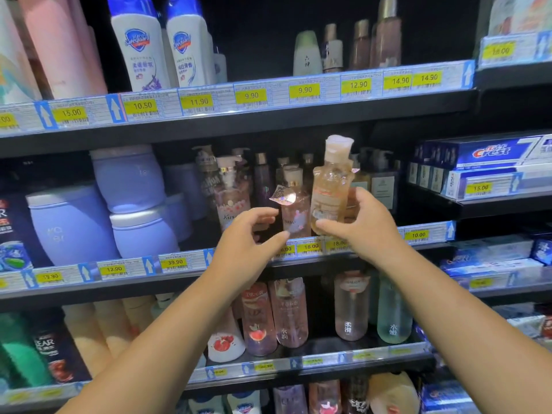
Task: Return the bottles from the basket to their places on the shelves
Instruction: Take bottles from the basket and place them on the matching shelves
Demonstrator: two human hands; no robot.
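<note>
At shelf edge (pixel 424 234), right hand (pixel 363 225) grips bottle (pixel 330 186); left hand (pixel 245 237) near.

My right hand (pixel 363 225) grips a clear peach bottle (pixel 331 186) by its lower body, cap up and slightly tilted, before the middle shelf (pixel 128 268). My left hand (pixel 248 234) is near it, fingers loosely spread, holding nothing, in front of a shelved pink bottle (pixel 295 210).

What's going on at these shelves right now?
A person is restocking a shop shelf. Their right hand grips a clear peach-coloured plastic bottle with a pale cap, upright at the front of the middle black shelf. The left hand hovers open beside it, near a pink bottle with a shiny tag.
</note>
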